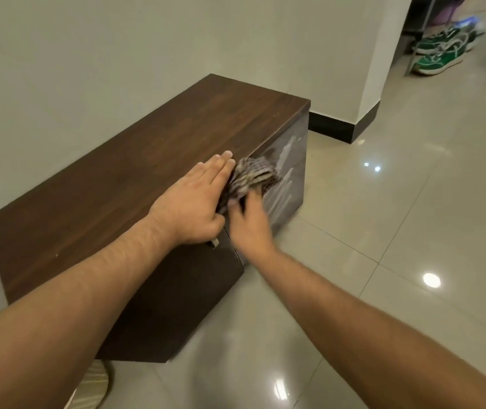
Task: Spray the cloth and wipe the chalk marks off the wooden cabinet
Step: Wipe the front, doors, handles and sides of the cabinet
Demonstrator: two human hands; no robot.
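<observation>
The right hand (pixel 249 222), blurred, is clamped on the striped cloth (pixel 252 177) and presses it against the front door of the cabinet (pixel 147 160), just under the top edge. The left hand (pixel 194 202) lies flat with fingers together on the top, apparently steadying it. Wiping looks well underway: pale chalk smears remain on the door at about three o'clock from the cloth. No spray bottle is visible. The cabinet's long axis runs from seven o'clock toward one o'clock, along the wall.
</observation>
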